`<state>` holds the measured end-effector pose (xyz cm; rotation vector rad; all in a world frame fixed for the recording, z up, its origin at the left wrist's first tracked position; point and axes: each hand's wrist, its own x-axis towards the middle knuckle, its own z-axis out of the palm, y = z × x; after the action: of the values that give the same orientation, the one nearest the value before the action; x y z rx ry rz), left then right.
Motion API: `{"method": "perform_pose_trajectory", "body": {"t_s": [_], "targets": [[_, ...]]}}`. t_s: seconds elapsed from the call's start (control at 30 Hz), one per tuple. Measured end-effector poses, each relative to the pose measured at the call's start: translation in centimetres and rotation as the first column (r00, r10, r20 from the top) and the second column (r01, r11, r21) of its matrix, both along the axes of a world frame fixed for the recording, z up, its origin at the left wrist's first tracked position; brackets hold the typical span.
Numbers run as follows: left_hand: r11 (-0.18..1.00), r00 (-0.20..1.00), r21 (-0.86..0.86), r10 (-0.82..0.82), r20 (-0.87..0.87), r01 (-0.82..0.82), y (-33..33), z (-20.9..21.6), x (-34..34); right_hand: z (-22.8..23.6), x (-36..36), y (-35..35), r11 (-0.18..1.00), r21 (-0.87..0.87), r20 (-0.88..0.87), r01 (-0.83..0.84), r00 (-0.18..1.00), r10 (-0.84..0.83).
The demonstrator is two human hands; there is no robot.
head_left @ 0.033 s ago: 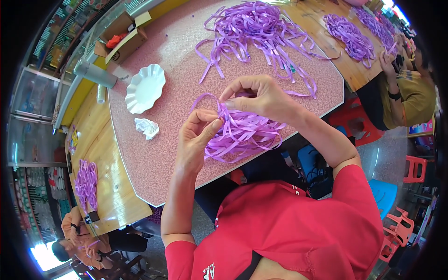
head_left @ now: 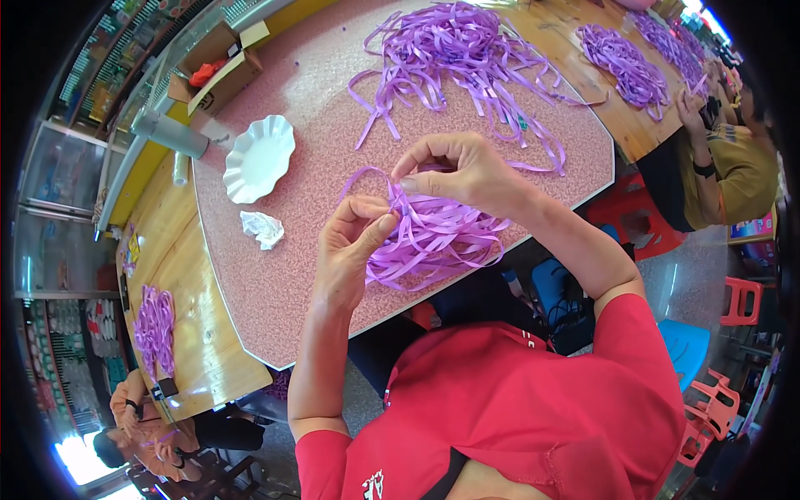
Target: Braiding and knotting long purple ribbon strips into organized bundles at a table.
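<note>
Both my hands meet over a heap of purple ribbon point(head_left: 437, 242) near the table's front edge. My left hand point(head_left: 352, 237) pinches a purple ribbon between thumb and forefinger. Just above and to the right, my right hand point(head_left: 457, 171) pinches the same ribbon strand, its thumb and forefinger close together. A narrow loop of ribbon point(head_left: 364, 170) arches up behind the fingertips. Exactly where the strand runs between the fingers is partly hidden. Farther back lies a bigger tangled pile of purple ribbons point(head_left: 446, 50), loose ends trailing toward my right forearm.
On the pink speckled table point(head_left: 267, 308) are a white scalloped dish point(head_left: 260, 158) and a crumpled tissue point(head_left: 262, 229). A grey bottle point(head_left: 171, 133) and an open cardboard box point(head_left: 225, 79) stand at left. Other people sit at the right and lower left, near more ribbon bundles point(head_left: 623, 71).
</note>
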<state>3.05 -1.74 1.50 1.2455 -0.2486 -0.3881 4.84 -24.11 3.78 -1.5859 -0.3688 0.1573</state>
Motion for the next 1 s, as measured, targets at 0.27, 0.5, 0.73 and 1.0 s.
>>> {"method": "perform_pose_trajectory", "body": {"t_s": [0.27, 0.5, 0.73, 1.0], "targets": [[0.927, 0.987, -0.34, 0.158, -0.029, -0.158, -0.9, -0.7, -0.5, -3.0, -0.6, 1.9, 0.985, 0.17, -0.158, 0.025, 0.987, 0.003], [0.803, 0.669, 0.299, 0.159, 0.726, -0.515, -1.0, -0.1, 0.1, -2.2, -2.2, 3.0, 0.989, 0.113, 0.011, 0.095, 0.995, -0.097], [0.977, 0.952, 0.074, 0.176, 0.252, -0.2, 0.5, -0.6, -0.3, -1.1, -0.6, 1.3, 0.96, 0.257, -0.36, 0.112, 0.933, -0.013], [0.889, 0.98, -0.412, 0.17, -0.106, -0.198, -0.5, -0.7, -0.9, -2.7, -0.6, 1.5, 0.837, 0.543, -0.509, 0.064, 0.819, 0.267]]}}
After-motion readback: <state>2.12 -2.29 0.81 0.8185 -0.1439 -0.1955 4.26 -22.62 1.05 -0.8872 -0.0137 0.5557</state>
